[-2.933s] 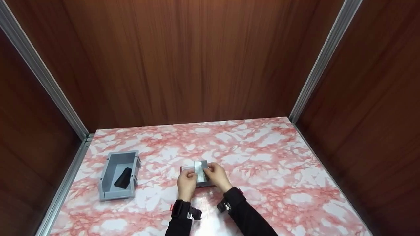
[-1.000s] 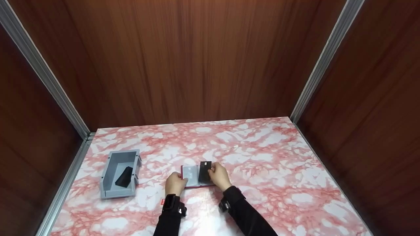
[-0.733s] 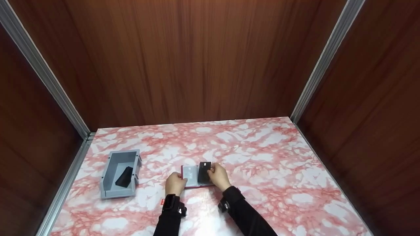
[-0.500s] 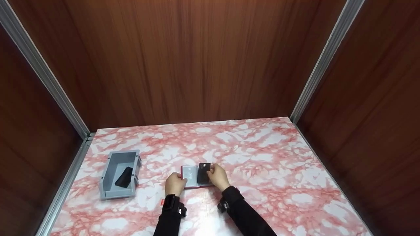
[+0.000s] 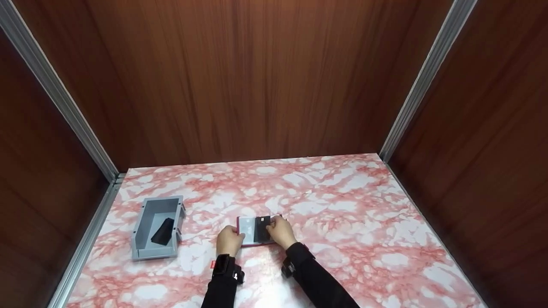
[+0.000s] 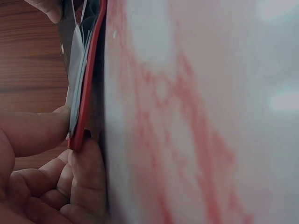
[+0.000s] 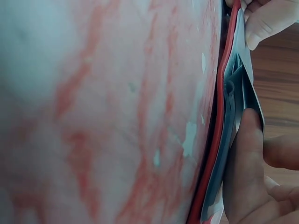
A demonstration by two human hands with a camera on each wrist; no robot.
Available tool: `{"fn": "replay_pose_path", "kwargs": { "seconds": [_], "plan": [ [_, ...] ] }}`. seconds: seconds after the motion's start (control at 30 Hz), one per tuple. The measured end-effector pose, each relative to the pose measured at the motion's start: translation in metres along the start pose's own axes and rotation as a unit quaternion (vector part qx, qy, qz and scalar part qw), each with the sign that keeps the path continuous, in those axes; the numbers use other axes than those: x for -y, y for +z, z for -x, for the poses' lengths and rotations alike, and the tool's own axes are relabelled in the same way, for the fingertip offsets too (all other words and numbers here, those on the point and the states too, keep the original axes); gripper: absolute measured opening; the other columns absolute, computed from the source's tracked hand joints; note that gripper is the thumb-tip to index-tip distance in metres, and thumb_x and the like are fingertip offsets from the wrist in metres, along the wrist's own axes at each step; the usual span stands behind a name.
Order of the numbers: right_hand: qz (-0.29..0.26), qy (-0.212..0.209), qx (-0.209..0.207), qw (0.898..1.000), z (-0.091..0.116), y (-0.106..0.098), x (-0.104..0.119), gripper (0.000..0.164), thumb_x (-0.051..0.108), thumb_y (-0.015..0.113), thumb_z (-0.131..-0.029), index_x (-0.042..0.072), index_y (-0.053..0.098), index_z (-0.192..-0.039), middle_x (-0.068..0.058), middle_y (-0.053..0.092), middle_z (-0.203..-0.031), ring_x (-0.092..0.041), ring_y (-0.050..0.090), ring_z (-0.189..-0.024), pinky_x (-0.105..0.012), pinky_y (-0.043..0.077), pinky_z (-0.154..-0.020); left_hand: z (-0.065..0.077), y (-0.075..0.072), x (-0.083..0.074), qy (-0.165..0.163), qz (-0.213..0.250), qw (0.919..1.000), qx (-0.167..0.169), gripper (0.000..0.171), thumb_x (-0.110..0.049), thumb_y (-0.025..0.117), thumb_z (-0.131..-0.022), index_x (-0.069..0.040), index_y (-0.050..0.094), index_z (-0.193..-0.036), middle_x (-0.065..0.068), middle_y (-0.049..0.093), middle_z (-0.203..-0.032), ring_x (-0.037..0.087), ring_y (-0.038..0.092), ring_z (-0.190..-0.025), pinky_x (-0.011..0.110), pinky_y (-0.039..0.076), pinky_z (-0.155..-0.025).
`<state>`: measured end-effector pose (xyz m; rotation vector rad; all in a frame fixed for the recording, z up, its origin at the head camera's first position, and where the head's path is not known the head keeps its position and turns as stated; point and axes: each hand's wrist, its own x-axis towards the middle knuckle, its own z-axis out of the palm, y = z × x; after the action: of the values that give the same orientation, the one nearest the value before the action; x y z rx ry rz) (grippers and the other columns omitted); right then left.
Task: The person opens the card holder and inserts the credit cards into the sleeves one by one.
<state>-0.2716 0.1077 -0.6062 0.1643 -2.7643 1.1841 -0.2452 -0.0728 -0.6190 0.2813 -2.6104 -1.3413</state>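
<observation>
A red-covered card holder (image 5: 247, 231) lies spread open on the table, its clear sleeves facing up. My left hand (image 5: 228, 241) pinches its left edge, thumb on the sleeves and fingers under the red cover (image 6: 87, 93). Over the right half is a black card (image 5: 262, 233) with a small pale chip near its top. My right hand (image 5: 282, 233) pinches this card at its right side; in the right wrist view the thumb and a finger take it from both faces, above the stacked sleeves (image 7: 226, 107). Whether its lower end sits inside a sleeve, I cannot tell.
To the left stands a grey plastic bin (image 5: 139, 226) with a black flat-sided object (image 5: 163, 232) inside. The table (image 5: 334, 205) has a pink and white marbled top. Brown wood-grain panels (image 5: 257, 85) enclose it at the back and sides.
My left hand has gone from the middle of the card holder to its left edge. A sleeve held up earlier lies down, and the black card has shifted left and slightly toward me.
</observation>
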Motion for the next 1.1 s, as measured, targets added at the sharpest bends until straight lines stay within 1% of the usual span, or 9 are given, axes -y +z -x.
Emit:
{"fn": "replay_pose_path", "kwargs": {
  "seconds": [0.13, 0.3, 0.47, 0.77, 0.9, 1.1],
  "plan": [
    [0.005, 0.004, 0.008, 1.0, -0.002, 0.001, 0.003, 0.019, 0.004, 0.072, -0.085, -0.007, 0.064, -0.099, -0.012, 0.066, -0.08, -0.027, 0.064, -0.076, -0.04, 0.053, -0.072, -0.001, 0.001, 0.001, 0.002, -0.004, 1.0, -0.003, 0.019, -0.009, 0.075, -0.077, 0.004, 0.066, -0.088, 0.011, 0.066, -0.079, 0.032, 0.063, -0.077, 0.045, 0.05, -0.075],
    [0.018, -0.008, 0.004, 1.0, -0.003, 0.004, 0.005, 0.021, 0.005, 0.073, -0.085, -0.007, 0.065, -0.1, -0.015, 0.069, -0.086, -0.03, 0.066, -0.082, -0.042, 0.053, -0.077, -0.002, 0.002, 0.003, 0.005, -0.008, 0.9999, -0.005, 0.018, -0.01, 0.074, -0.076, 0.003, 0.066, -0.086, 0.01, 0.066, -0.078, 0.031, 0.063, -0.076, 0.045, 0.05, -0.074],
    [0.028, -0.015, 0.001, 0.999, -0.004, 0.008, 0.007, 0.021, 0.005, 0.073, -0.084, -0.007, 0.065, -0.099, -0.013, 0.069, -0.083, -0.03, 0.066, -0.081, -0.041, 0.053, -0.076, -0.002, 0.002, 0.003, 0.001, -0.008, 1.0, -0.006, 0.019, -0.01, 0.074, -0.076, 0.003, 0.067, -0.087, 0.01, 0.066, -0.077, 0.03, 0.063, -0.075, 0.045, 0.05, -0.073],
    [0.04, -0.005, 0.009, 0.999, -0.006, 0.012, 0.012, 0.023, 0.009, 0.074, -0.085, -0.006, 0.066, -0.101, -0.01, 0.068, -0.08, -0.027, 0.066, -0.078, -0.04, 0.053, -0.075, 0.0, 0.001, 0.0, -0.006, -0.003, 1.0, -0.003, 0.015, -0.008, 0.073, -0.077, 0.002, 0.067, -0.086, 0.009, 0.066, -0.077, 0.028, 0.062, -0.074, 0.043, 0.05, -0.072],
    [0.041, -0.008, 0.011, 0.999, -0.005, 0.014, 0.015, 0.023, 0.008, 0.074, -0.084, -0.006, 0.068, -0.101, -0.012, 0.069, -0.082, -0.028, 0.067, -0.08, -0.041, 0.053, -0.076, 0.0, 0.001, -0.001, -0.008, -0.006, 0.9999, -0.001, 0.016, -0.008, 0.074, -0.078, 0.002, 0.067, -0.087, 0.009, 0.065, -0.077, 0.028, 0.062, -0.075, 0.044, 0.05, -0.074],
    [0.053, -0.024, 0.004, 0.998, -0.004, 0.017, 0.019, 0.017, 0.005, 0.073, -0.082, -0.004, 0.071, -0.097, -0.013, 0.071, -0.085, -0.029, 0.068, -0.081, -0.041, 0.053, -0.074, 0.0, 0.001, -0.001, -0.006, -0.006, 1.0, -0.004, 0.016, -0.008, 0.075, -0.076, 0.003, 0.068, -0.086, 0.009, 0.066, -0.076, 0.028, 0.063, -0.075, 0.044, 0.05, -0.073]
  ]
}}
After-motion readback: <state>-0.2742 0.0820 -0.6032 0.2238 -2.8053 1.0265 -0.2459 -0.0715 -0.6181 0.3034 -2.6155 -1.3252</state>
